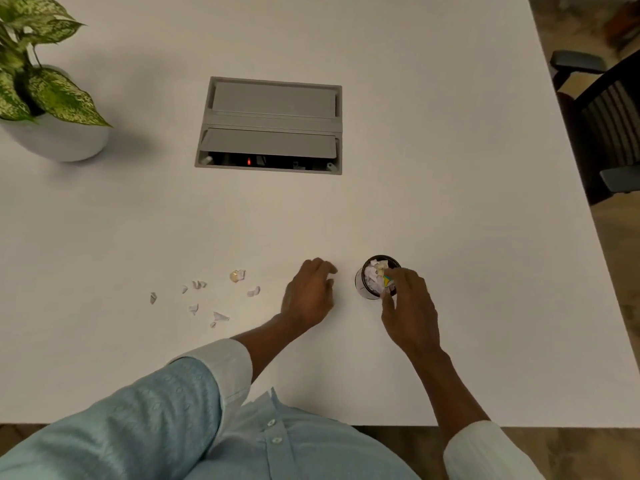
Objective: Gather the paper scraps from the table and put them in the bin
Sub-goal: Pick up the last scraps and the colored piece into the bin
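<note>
A small round dark bin [363,271] stands on the white table [450,202], filled with white paper scraps. My right hand [410,306] is over the bin's near side, its fingertips pinching a yellow and blue scrap [387,281] at the rim. My left hand [308,296] rests on the table just left of the bin, fingers curled loosely, holding nothing that I can see. Several small white paper scraps [194,308] lie scattered on the table to the left of my left hand, including a yellowish crumpled one [237,275] and one close by [253,291].
A grey cable box [270,126] with flaps is set into the table's middle. A potted plant [45,98] in a white pot stands at the far left. A dark chair [602,116] sits beyond the table's right edge.
</note>
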A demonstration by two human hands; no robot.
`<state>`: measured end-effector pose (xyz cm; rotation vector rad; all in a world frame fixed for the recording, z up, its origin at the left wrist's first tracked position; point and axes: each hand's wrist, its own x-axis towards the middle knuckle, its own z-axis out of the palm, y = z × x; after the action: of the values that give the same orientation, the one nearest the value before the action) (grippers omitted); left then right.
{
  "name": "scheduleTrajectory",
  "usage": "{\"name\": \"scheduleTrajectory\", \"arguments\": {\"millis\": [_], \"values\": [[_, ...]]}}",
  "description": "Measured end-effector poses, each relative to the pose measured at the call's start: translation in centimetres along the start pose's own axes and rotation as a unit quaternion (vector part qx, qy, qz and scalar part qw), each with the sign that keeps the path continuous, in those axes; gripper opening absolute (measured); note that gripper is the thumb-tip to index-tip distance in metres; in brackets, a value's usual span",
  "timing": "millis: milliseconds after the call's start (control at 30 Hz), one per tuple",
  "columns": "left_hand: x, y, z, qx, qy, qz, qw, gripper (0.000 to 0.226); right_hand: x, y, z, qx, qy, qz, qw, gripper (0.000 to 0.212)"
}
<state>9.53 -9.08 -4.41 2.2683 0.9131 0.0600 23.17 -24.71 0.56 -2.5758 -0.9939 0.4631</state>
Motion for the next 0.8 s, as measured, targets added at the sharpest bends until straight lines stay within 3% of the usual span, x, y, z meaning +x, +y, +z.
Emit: {"name": "scheduleTrajectory", "arguments": {"millis": [67, 200, 300, 633, 800], "values": [[-1.0, -2.5, 0.2, 0.081, -0.062, 0.009, 0.995, 0.042, -0.3, 0.2, 0.6, -0.037, -0.023, -0.033, 0.999, 0.053], [-3.4, -6.3, 0.8, 0.195, -0.195, 0.027, 0.961, 0.098, -0.5, 0.5, 2.2, -0.101, -0.073, -0.074, 0.989, 0.063], [-4.5, -7.2, 1.3, 0.230, -0.221, 0.041, 0.947, 0.120, -0.4, 0.8, 3.4, -0.146, -0.096, -0.079, 0.981, 0.068], [-3.8, -7.6, 0.1, 0.223, -0.253, 0.049, 0.940, 0.104, 1.4, 0.0, 3.5, -0.191, -0.122, -0.061, 0.972, 0.063], [-4.9, -7.7, -1.0, 0.183, -0.233, 0.031, 0.955, 0.073, 1.1, -1.6, 2.7, -0.161, -0.033, -0.028, 0.986, 0.039]]}}
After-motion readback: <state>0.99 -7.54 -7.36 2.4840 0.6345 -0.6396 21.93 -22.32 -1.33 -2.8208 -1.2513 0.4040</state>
